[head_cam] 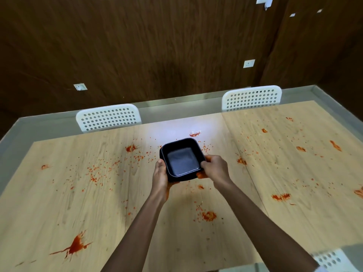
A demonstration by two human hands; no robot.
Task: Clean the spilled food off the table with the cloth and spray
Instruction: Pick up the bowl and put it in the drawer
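Note:
A black square container (181, 159) is held above the middle of the light wooden table (59, 203). My left hand (161, 173) grips its left near corner and my right hand (214, 166) grips its right side. The container looks empty inside. Orange-red food is spilled across the table: a big splash (75, 245) at the near left, a scatter of crumbs (102, 169) left of centre, a clump (208, 215) near my right forearm, and smears (280, 196) on the right. Orange stains show on my fingers. No cloth or spray bottle is in view.
Two white perforated chairs (109, 117) (252, 98) stand at the table's far edge, and part of a third (332, 259) shows at the near right. A dark wood-panelled wall (157, 46) rises behind the table. More smears (335, 145) lie at the far right.

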